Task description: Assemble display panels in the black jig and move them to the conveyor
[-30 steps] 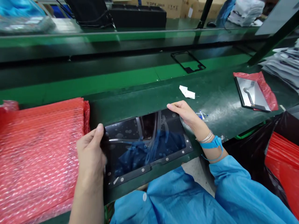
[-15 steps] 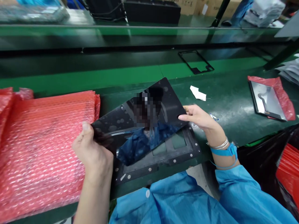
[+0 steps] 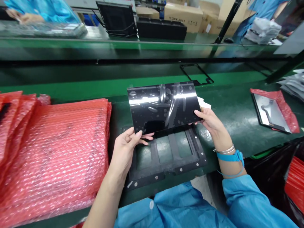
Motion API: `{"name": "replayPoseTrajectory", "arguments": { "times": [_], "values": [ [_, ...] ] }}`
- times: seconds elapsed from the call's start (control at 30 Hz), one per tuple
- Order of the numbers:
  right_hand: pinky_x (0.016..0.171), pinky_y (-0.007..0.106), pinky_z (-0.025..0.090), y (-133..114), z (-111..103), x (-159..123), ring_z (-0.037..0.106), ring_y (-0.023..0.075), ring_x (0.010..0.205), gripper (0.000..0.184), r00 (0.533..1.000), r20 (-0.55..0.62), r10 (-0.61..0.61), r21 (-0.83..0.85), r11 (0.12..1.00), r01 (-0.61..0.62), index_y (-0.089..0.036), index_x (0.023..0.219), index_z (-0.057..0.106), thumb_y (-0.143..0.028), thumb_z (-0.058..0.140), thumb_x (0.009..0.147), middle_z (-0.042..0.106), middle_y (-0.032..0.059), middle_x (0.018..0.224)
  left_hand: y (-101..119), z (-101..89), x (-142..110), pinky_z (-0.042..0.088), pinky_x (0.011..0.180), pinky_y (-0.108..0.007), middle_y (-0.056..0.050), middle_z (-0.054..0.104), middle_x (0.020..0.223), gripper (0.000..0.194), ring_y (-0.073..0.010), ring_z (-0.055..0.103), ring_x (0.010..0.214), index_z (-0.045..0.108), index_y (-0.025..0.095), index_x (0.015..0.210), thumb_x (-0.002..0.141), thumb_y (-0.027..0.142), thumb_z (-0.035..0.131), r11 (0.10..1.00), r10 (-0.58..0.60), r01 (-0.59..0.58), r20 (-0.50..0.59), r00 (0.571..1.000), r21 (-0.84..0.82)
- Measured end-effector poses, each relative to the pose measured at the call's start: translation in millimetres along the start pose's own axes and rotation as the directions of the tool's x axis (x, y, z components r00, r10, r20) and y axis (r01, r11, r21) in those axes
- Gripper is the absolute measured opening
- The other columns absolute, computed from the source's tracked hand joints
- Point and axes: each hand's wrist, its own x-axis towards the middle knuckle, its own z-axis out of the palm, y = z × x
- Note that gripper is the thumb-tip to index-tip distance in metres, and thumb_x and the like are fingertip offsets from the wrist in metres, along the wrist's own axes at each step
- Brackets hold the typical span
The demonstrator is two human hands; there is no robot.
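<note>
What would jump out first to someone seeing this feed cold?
The glossy black panel, raised over the middle of the bench and catching bright reflections, held at its lower corners by the left hand and the right hand. Next, the thick stack of red bubble wrap filling the left side. Under the panel lies a black frame jig with open windows, at the bench's near edge.

Our green workbench [image 3: 228,104], our green conveyor belt [image 3: 71,85] beyond the fingers, our cardboard boxes [image 3: 182,14] farther back, glare on our raised shelf [image 3: 142,44].
</note>
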Motion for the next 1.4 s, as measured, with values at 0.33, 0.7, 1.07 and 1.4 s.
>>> {"name": "replayPoseTrajectory", "arguments": {
  "times": [0.33, 0.7, 1.07, 1.4],
  "values": [
    [0.050, 0.022, 0.050, -50.2, 75.3, 61.3, 0.070, 0.0160, 0.059, 0.036, 0.996, 0.047, -0.070, -0.003, 0.998, 0.070, -0.017, 0.091, 0.064, -0.040, 0.082, 0.070, 0.069, 0.0023, 0.072, 5.3, -15.2, 0.6, 0.054, 0.062, -0.025, -0.013, 0.076, 0.096, 0.039, -0.0230, 0.073, 0.082, 0.064, 0.018, 0.083, 0.064, 0.042, 0.087, 0.943, 0.099, -0.167, -0.237, 0.966, -0.288],
    [0.056, 0.021, 0.054, -37.8, 155.0, 184.9, 0.071, 0.0135, 0.069, 0.007, 0.970, -0.241, 0.015, -0.189, 0.980, -0.062, -0.017, 0.093, 0.051, -0.013, 0.057, 0.093, 0.064, 0.0042, 0.087, 8.6, -22.9, -6.8, 0.051, 0.064, -0.028, -0.015, 0.075, 0.085, 0.043, -0.0218, 0.067, 0.074, 0.071, 0.014, 0.101, 0.075, 0.048, 0.075, 0.971, -0.037, 0.020, -0.070, 0.997, -0.239],
    [0.100, 0.050, 0.049, -11.2, 45.2, 206.8, 0.056, 0.0264, 0.120, 0.038, 0.846, -0.459, -0.272, -0.735, 0.651, -0.189, -0.018, 0.128, 0.058, -0.031, 0.064, 0.093, 0.055, 0.0111, 0.137, 4.4, -25.2, -10.2, 0.050, 0.067, -0.033, -0.013, 0.074, 0.083, 0.031, -0.0240, 0.064, 0.073, 0.076, 0.019, 0.099, 0.084, 0.044, 0.066, 0.965, -0.104, 0.101, 0.001, 0.995, -0.242],
    [0.092, 0.044, 0.051, -42.5, 20.9, 203.4, 0.063, 0.0212, 0.100, 0.026, 0.961, -0.125, -0.248, -0.789, 0.611, 0.055, -0.019, 0.114, 0.063, -0.031, 0.066, 0.091, 0.067, 0.0087, 0.113, 5.4, -16.3, -14.9, 0.048, 0.074, -0.033, -0.011, 0.075, 0.090, 0.032, -0.0237, 0.066, 0.080, 0.071, 0.020, 0.108, 0.085, 0.043, 0.067, 0.993, 0.107, -0.111, -0.118, 0.987, -0.031]
  ]
}}
